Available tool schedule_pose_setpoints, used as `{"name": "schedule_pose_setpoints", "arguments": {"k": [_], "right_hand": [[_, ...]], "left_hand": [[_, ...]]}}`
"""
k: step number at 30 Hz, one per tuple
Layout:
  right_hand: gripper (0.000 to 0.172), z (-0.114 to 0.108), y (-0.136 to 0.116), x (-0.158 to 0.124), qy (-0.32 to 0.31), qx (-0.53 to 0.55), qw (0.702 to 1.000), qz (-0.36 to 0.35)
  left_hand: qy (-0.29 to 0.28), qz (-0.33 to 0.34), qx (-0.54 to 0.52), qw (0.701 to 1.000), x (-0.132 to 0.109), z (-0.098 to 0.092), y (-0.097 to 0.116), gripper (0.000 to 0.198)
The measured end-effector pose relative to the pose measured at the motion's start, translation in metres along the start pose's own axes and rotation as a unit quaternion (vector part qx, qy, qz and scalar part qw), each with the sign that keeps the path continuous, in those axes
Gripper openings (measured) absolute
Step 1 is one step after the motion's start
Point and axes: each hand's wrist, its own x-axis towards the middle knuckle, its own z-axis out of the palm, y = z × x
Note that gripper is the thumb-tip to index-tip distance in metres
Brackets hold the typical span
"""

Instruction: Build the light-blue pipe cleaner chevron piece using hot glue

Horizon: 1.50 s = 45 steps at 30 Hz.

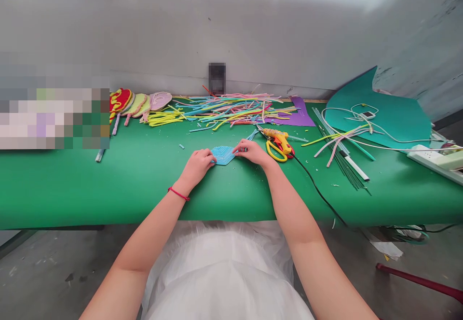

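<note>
A small blue piece made of rows of fuzzy strips (223,155) lies flat on the green table (108,185). My left hand (198,164) curls against its left edge, fingers closed on it. My right hand (253,151) pinches its right edge, and a loose blue strip runs from there toward the back. A red cord circles my left wrist.
A yellow and orange glue gun (279,139) with a black cable and yellow scissors (275,152) lie right of my right hand. Several coloured strips (231,108) are heaped behind. Finished fuzzy shapes (139,103) sit back left. Teal sheet, white cables and a power strip (434,160) fill the right.
</note>
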Motion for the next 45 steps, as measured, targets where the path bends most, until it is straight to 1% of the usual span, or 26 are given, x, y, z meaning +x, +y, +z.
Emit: {"name": "schedule_pose_setpoints", "arguments": {"k": [8,17,23,26,28,31,33,34,36,38,41,43,45], "right_hand": [[0.022,0.000,0.000,0.000,0.004,-0.008,1.000,-0.001],[0.022,0.001,-0.001,0.000,0.006,-0.004,1.000,-0.001],[0.020,0.001,-0.002,0.000,0.003,-0.009,1.000,-0.002],[0.019,0.001,-0.002,0.000,0.002,-0.013,1.000,-0.001],[0.019,0.000,-0.002,-0.001,0.008,-0.019,1.000,-0.004],[0.020,-0.001,-0.002,-0.001,0.043,-0.046,0.998,0.003],[0.022,-0.003,-0.002,-0.001,0.083,-0.068,0.994,0.020],[0.023,-0.003,-0.002,-0.001,0.104,-0.077,0.991,0.033],[0.025,-0.005,-0.005,-0.002,0.137,-0.078,0.985,0.074],[0.029,-0.007,-0.008,-0.004,0.155,-0.057,0.977,0.133],[0.034,-0.007,-0.013,-0.005,0.143,-0.022,0.965,0.219],[0.033,-0.005,-0.015,-0.005,0.124,-0.004,0.958,0.260],[0.030,-0.002,-0.017,-0.004,0.117,0.017,0.952,0.282]], "left_hand": [[0.009,0.004,0.025,1.000,0.000,0.005,-0.004,0.016],[0.004,-0.011,0.018,1.000,0.001,0.004,-0.003,0.020],[0.005,-0.004,0.035,0.999,0.002,0.007,-0.003,0.018],[0.009,-0.008,0.022,1.000,0.001,0.005,-0.005,0.017],[0.032,-0.033,0.003,0.999,0.000,0.002,-0.008,0.017],[0.096,-0.117,-0.015,0.988,-0.002,-0.007,-0.016,0.018],[0.130,-0.168,-0.027,0.977,-0.003,-0.012,-0.020,0.019],[0.139,-0.183,-0.033,0.973,-0.004,-0.013,-0.022,0.019],[0.138,-0.192,-0.042,0.971,-0.005,-0.013,-0.021,0.020],[0.122,-0.181,-0.039,0.975,-0.005,-0.011,-0.016,0.020],[0.079,-0.144,-0.019,0.986,0.000,-0.006,-0.003,0.021],[0.046,-0.122,-0.013,0.991,0.008,-0.004,0.006,0.022],[0.022,-0.129,-0.013,0.991,0.022,-0.004,0.012,0.025]]}}
